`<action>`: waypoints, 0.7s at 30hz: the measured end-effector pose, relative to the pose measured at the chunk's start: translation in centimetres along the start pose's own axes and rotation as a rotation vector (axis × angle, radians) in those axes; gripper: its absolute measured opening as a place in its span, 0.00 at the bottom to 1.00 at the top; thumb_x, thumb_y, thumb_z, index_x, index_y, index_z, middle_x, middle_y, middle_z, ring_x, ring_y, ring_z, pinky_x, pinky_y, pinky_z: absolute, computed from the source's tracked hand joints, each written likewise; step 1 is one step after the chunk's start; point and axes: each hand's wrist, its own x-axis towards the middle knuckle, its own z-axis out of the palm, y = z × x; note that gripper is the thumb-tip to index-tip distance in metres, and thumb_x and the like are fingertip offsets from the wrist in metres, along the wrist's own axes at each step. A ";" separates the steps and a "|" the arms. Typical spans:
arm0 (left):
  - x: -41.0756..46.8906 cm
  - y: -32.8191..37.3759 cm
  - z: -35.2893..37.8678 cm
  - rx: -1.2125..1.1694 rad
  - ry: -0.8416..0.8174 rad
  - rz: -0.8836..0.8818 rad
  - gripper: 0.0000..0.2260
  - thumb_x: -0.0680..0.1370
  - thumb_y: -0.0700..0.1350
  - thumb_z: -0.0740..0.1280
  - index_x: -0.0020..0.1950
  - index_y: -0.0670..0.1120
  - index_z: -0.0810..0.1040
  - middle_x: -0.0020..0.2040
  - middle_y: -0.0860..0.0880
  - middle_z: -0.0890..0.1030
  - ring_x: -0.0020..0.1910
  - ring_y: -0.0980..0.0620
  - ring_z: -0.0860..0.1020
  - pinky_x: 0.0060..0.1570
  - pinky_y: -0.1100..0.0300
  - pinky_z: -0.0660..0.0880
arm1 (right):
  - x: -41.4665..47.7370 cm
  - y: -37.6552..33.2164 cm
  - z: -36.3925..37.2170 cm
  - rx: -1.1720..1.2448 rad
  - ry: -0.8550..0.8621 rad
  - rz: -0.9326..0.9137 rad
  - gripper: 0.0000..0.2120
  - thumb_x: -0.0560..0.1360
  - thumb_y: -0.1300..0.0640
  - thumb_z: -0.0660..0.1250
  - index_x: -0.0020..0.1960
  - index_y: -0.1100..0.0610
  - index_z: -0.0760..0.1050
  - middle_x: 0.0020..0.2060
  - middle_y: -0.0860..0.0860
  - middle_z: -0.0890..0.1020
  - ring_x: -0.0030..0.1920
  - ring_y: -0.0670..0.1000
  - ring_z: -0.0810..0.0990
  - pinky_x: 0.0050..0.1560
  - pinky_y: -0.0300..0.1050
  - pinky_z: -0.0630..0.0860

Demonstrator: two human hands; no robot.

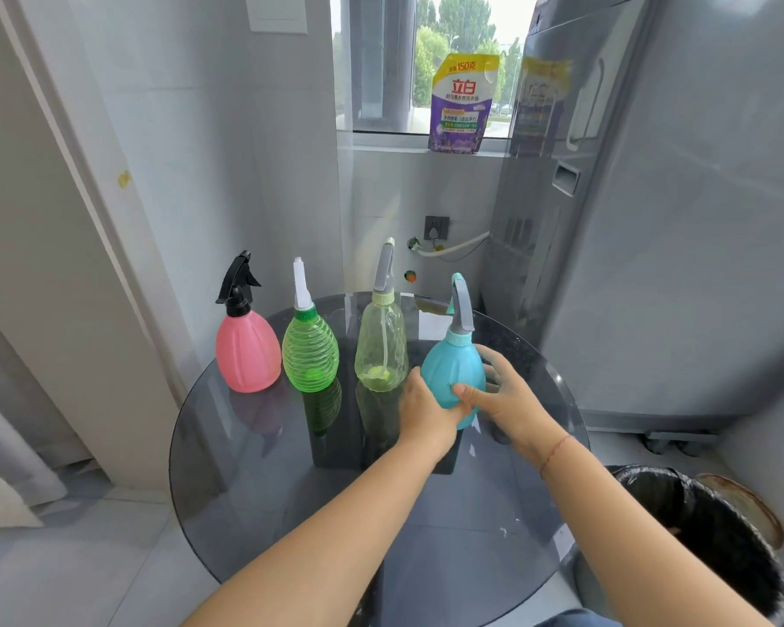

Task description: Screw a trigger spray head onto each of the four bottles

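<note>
Four bottles stand in a row on the round dark glass table point(290, 513), each with a spray head on its neck. From the left: a pink bottle point(246, 355) with a black head, a green ribbed bottle point(310, 355) with a white head, a clear yellowish bottle point(381, 350) with a grey head, and a blue bottle point(453, 371) with a grey and blue head point(461, 310). My left hand point(426, 411) grips the blue bottle's lower left side. My right hand point(505, 391) wraps its right side, thumb across the front.
A grey washing machine point(675, 219) stands close at the right, behind the table. A black-lined bin point(707, 531) sits at the lower right. A purple detergent pouch point(462, 106) rests on the window sill. A wall and door frame run along the left.
</note>
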 end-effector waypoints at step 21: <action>5.2 1.6 3.4 -0.053 -0.063 -0.084 0.38 0.80 0.48 0.64 0.79 0.45 0.41 0.80 0.46 0.52 0.75 0.44 0.62 0.69 0.50 0.64 | 6.5 1.6 -1.7 -0.017 0.070 0.014 0.36 0.74 0.59 0.70 0.76 0.47 0.56 0.66 0.52 0.75 0.62 0.51 0.77 0.53 0.39 0.79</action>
